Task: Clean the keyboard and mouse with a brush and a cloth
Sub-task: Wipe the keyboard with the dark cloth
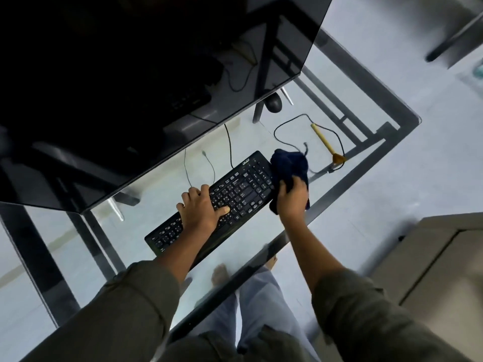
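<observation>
Currently the person is leaning over a glass table, and the black keyboard is lying on it near the middle of the view, running slantwise from 7 o'clock up to 1 o'clock. The left hand is resting on the middle of the keyboard with fingers straight and spread, gripping nothing, its thumb lying flat across the keys and pointing toward 3 o'clock. The right hand is clenching a dark blue cloth, fingers curled round the bunched fabric, and is pressing it against the keyboard's 1 o'clock end. Most of the cloth is bulging out beyond the knuckles toward 12 o'clock. The brush, with a pale wooden handle and tan bristles, is lying untouched on the glass at 1 o'clock from the cloth, near it but apart, bristles pointing toward 5 o'clock. A thin black cable is looping across the glass between the brush and the keyboard. The black mouse is sitting farther off at 12 o'clock from the cloth, just under the lower corner of a large dark monitor, which is filling the frame from 9 to 12 o'clock.
</observation>
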A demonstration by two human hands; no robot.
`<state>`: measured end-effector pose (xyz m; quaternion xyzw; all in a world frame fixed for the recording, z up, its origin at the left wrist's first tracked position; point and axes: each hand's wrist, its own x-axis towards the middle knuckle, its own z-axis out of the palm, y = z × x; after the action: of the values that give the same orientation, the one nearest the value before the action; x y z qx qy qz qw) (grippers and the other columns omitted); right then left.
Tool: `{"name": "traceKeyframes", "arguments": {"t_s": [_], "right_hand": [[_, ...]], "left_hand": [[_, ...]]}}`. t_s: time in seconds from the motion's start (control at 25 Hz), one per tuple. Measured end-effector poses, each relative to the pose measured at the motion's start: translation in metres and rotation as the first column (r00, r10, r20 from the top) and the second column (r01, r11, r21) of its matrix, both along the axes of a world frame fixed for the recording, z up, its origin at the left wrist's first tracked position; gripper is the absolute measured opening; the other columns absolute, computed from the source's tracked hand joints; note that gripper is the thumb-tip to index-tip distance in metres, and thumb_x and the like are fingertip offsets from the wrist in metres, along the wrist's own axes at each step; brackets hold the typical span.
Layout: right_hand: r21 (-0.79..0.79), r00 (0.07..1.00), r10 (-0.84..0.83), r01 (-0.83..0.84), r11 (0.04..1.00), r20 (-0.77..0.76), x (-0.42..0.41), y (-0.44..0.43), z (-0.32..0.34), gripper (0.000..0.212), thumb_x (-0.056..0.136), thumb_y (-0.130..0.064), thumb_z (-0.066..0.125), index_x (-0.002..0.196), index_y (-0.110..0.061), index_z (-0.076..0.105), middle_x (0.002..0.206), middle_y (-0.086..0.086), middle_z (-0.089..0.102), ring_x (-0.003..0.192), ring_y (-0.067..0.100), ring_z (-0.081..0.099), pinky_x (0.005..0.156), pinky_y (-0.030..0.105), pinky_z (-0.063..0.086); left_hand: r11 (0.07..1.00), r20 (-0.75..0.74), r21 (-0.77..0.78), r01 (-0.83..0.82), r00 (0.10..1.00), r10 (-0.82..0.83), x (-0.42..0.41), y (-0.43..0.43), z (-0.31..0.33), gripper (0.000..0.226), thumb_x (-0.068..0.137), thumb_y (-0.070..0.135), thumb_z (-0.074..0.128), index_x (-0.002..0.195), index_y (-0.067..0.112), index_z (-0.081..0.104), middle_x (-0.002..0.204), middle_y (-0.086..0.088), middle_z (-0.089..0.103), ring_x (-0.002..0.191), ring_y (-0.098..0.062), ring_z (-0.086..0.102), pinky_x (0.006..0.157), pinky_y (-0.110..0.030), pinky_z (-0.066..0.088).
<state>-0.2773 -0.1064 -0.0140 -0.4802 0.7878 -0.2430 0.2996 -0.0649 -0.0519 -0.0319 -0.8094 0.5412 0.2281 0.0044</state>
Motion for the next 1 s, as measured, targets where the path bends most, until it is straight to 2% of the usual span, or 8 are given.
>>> {"name": "traceKeyframes", "arguments": {"t_s": [0.12,0.24,0.36,0.48,0.56,0.72,0.88,1.0], "right_hand": [[0.026,1.0,-0.006,0.006,1.0,0.022,0.02,0.02,-0.005,0.031,0.098,-0.015,0.058,0.127,-0.002,0.06,0.124,0.017,0.062,0.113,0.032,0.058,0.093,0.023,0.035],[0.101,0.985,0.132,-0.143,0.985,0.108,0.054,0.085,-0.007,0.032,0.097,-0.016,0.061,0.127,-0.005,0.061,0.123,0.013,0.063,0.113,0.026,0.058,0.096,0.021,0.035],[0.082,0.962,0.238,-0.25,0.965,0.13,0.055,0.096,-0.009,0.033,0.096,-0.018,0.062,0.127,-0.007,0.062,0.121,0.01,0.063,0.108,0.024,0.06,0.1,0.031,0.047],[0.071,0.987,0.141,-0.146,0.987,0.071,0.03,0.053,-0.014,0.033,0.096,-0.015,0.061,0.128,-0.006,0.061,0.124,0.012,0.062,0.11,0.026,0.06,0.103,0.038,0.048],[0.06,0.996,0.059,-0.063,0.996,0.065,0.017,0.033,-0.016,0.035,0.097,-0.019,0.06,0.13,-0.007,0.059,0.126,0.012,0.062,0.11,0.028,0.062,0.101,0.041,0.05],[0.062,0.997,0.053,-0.056,0.996,0.053,0.039,0.068,-0.013,0.033,0.097,-0.02,0.06,0.127,-0.006,0.06,0.124,0.013,0.061,0.111,0.027,0.06,0.096,0.026,0.043],[0.177,0.931,0.306,-0.341,0.923,0.2,0.108,0.166,-0.005,0.032,0.097,-0.025,0.061,0.127,-0.014,0.062,0.126,0.004,0.06,0.114,0.019,0.058,0.099,0.022,0.039],[0.16,0.876,0.439,-0.472,0.867,0.201,0.11,0.176,-0.007,0.03,0.097,-0.023,0.061,0.126,-0.016,0.063,0.125,0.002,0.062,0.109,0.017,0.06,0.098,0.021,0.043]], "left_hand": [[1.0,-0.008,-0.002,-0.014,1.0,0.014,0.002,0.003,-0.003,0.076,0.077,0.064,0.072,0.133,0.02,0.044,0.134,-0.013,0.049,0.126,-0.033,0.042,0.099,-0.049,0.038],[1.0,-0.012,-0.008,-0.019,1.0,0.019,0.002,0.008,-0.004,0.075,0.076,0.063,0.073,0.132,0.02,0.045,0.133,-0.013,0.05,0.125,-0.033,0.042,0.098,-0.05,0.037],[1.0,-0.014,-0.002,-0.008,1.0,0.008,0.0,0.005,-0.001,0.075,0.076,0.064,0.072,0.131,0.021,0.045,0.134,-0.012,0.051,0.125,-0.033,0.043,0.098,-0.05,0.037],[0.998,0.012,0.017,0.06,0.998,-0.06,0.007,0.007,0.004,0.081,0.079,0.069,0.065,0.14,0.021,0.042,0.14,-0.012,0.049,0.13,-0.032,0.041,0.1,-0.05,0.037],[1.0,-0.02,0.019,0.018,1.0,-0.018,0.028,0.018,0.012,0.086,0.08,0.07,0.064,0.146,0.02,0.039,0.144,-0.011,0.047,0.133,-0.031,0.039,0.102,-0.051,0.037],[0.99,-0.048,0.103,-0.1,0.993,0.105,0.081,0.066,0.02,0.068,0.079,0.056,0.075,0.134,0.023,0.054,0.136,-0.01,0.053,0.129,-0.031,0.042,0.099,-0.049,0.038],[0.973,-0.116,0.094,-0.211,0.968,0.221,0.091,0.084,0.015,0.053,0.079,0.044,0.079,0.125,0.026,0.059,0.127,-0.007,0.057,0.123,-0.03,0.045,0.095,-0.047,0.038],[0.977,-0.117,0.086,-0.197,0.971,0.206,0.088,0.083,0.014,0.053,0.08,0.044,0.079,0.126,0.026,0.059,0.128,-0.006,0.058,0.122,-0.029,0.046,0.094,-0.046,0.038]]}}
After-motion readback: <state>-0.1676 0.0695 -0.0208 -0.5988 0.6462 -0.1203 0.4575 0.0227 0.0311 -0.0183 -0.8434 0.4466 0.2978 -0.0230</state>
